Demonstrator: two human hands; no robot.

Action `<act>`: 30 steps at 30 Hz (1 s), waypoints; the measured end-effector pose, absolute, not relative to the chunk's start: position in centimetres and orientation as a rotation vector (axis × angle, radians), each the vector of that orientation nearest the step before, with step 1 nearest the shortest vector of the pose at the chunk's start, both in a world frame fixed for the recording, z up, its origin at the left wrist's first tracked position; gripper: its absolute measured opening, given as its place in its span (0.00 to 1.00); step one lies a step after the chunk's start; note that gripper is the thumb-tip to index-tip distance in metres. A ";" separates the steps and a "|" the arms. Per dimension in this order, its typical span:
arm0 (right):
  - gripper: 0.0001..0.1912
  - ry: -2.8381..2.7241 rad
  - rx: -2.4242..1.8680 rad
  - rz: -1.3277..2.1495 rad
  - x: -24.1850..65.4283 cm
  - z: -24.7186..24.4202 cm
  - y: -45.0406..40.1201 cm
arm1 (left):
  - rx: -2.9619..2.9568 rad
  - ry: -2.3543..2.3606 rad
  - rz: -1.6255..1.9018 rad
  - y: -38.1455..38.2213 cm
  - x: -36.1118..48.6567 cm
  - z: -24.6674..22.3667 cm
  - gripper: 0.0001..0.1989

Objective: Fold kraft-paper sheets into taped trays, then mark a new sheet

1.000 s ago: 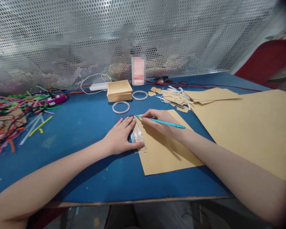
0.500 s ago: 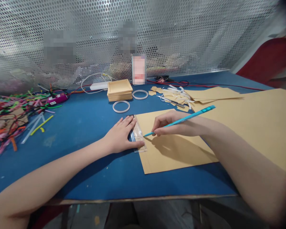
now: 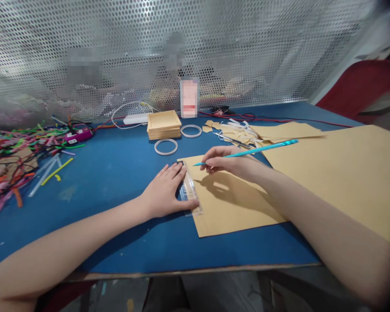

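Note:
My left hand point(image 3: 165, 190) lies with fingers spread on a clear ruler point(image 3: 189, 190), pressing it across the left edge of a tan paper sheet point(image 3: 227, 212). Fingertips rest near the ruler's far end and the thumb near its close end. Just right of the ruler, my right hand point(image 3: 224, 161) pinches a turquoise pencil point(image 3: 263, 148). The pencil slants, its tip pointing left over the sheet near the ruler's far part. Whether the tip touches the paper is hard to tell.
Behind the sheet are stacked wooden trays point(image 3: 164, 121), two tape rings point(image 3: 165, 147), a phone point(image 3: 189, 97) and paper scraps point(image 3: 237, 132) with a craft knife. A large tan sheet point(image 3: 354, 169) lies right. Colourful sticks and cables point(image 3: 26, 147) pile up at left.
My right hand has moved the pencil away from me, toward the ruler's far end, and the pencil lies flatter. My left hand and the ruler have shifted slightly nearer to me.

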State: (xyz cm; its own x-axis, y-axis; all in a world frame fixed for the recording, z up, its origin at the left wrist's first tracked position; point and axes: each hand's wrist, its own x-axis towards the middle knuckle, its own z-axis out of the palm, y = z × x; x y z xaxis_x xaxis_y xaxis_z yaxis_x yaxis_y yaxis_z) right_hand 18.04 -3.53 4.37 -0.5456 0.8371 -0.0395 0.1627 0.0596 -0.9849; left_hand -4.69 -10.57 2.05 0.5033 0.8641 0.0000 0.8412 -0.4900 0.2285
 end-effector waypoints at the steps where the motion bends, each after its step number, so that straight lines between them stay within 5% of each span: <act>1: 0.10 -1.797 -1.025 1.490 17.8 4.0 -3.5 | 2.554 1.457 0.171 -11.1 -4.6 2.1 0.50; 6: 0.19 -1.848 -1.050 1.509 16.9 2.1 -3.4 | 2.594 1.467 0.138 -14.0 -3.6 2.3 0.48; 30: 0.16 -1.989 -1.060 1.389 16.5 1.5 -3.9 | 2.611 1.426 0.122 -16.0 -2.7 2.6 0.47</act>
State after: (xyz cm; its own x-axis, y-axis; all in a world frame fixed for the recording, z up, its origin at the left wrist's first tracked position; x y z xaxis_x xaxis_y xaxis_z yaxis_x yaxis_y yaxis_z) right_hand 16.50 -3.95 1.51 -0.5790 0.8144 -0.0387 0.3172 0.1812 -0.9309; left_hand -2.68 -16.05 2.62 0.5412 0.8408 -0.0066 0.8275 -0.5312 0.1820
